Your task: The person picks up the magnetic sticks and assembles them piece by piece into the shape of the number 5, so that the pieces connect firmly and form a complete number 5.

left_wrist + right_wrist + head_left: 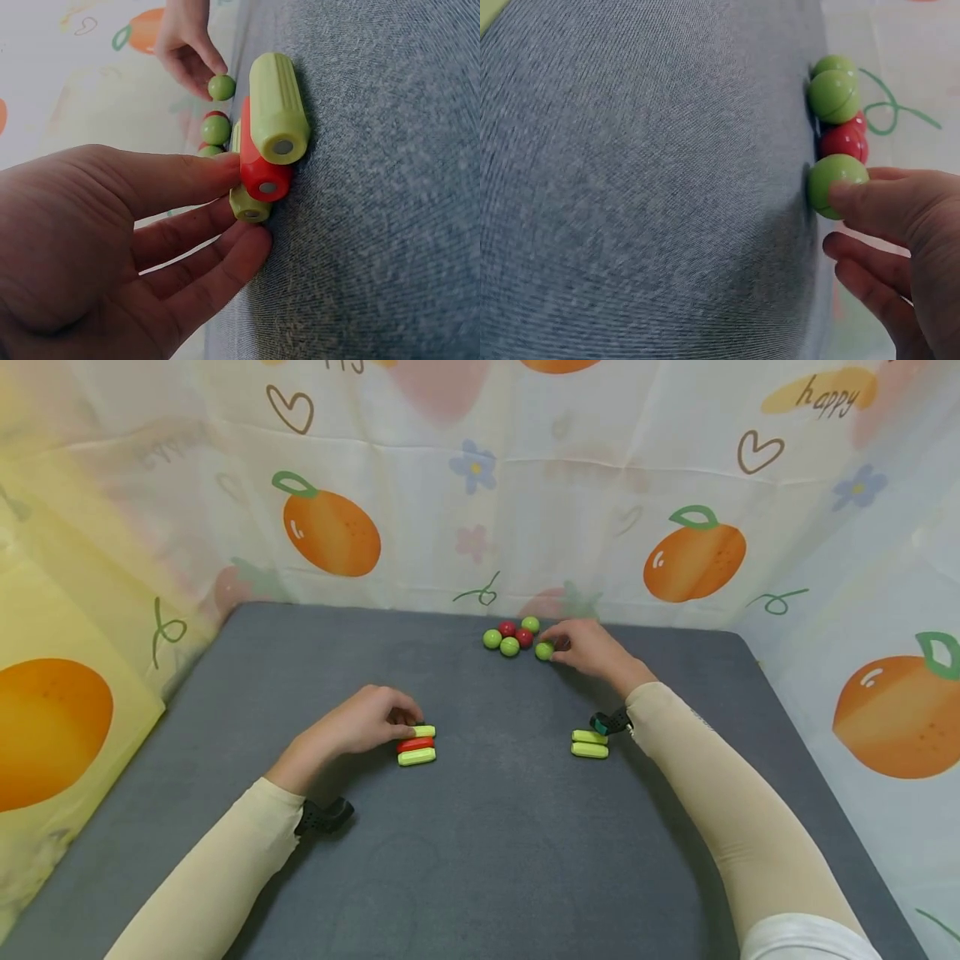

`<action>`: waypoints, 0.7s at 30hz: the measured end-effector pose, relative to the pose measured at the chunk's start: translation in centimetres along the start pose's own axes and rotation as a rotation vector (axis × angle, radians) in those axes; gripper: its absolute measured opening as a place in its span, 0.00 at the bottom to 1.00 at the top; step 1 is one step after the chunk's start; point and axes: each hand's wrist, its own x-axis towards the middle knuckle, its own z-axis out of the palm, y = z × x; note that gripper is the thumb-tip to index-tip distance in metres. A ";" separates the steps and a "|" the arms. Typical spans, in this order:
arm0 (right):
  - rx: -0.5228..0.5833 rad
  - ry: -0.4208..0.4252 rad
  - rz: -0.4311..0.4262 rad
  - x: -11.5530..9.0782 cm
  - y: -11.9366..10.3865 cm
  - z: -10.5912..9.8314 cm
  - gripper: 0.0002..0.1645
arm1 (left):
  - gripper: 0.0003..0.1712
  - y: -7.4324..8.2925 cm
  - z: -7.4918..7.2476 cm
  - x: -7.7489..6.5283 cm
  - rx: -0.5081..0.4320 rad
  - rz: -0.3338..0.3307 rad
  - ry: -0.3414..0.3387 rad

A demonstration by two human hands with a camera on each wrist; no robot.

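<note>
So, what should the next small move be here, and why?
Probably have the right hand lift the green ball: the hand pinches it, and it sits at the outer edge of the group, beside a red ball, so it could likely come away without disturbing the others.

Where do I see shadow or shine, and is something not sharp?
Head view: shadows beside the left sleeve and right sleeve; left wrist view: the curtain looks pale and unsharp; right wrist view: red balls shine faintly, tabletop darkens near the right hand.
</note>
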 end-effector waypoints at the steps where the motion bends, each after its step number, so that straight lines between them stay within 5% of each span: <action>1: -0.001 0.000 -0.002 0.0 0.0 0.0 0.22 | 0.10 0.0 0.0 0.0 0.008 0.002 0.001; 8: 0.024 0.029 0.029 -0.4 0.0 0.4 0.14 | 0.07 0.1 0.0 0.4 0.029 0.020 -0.010; 15: 0.085 0.059 0.047 -0.9 0.0 0.9 0.24 | 0.07 0.3 -0.3 0.7 0.029 0.009 -0.030; 21: 0.115 0.122 0.056 -1.8 -1.1 0.6 0.22 | 0.07 0.7 -0.8 2.3 0.041 0.054 0.045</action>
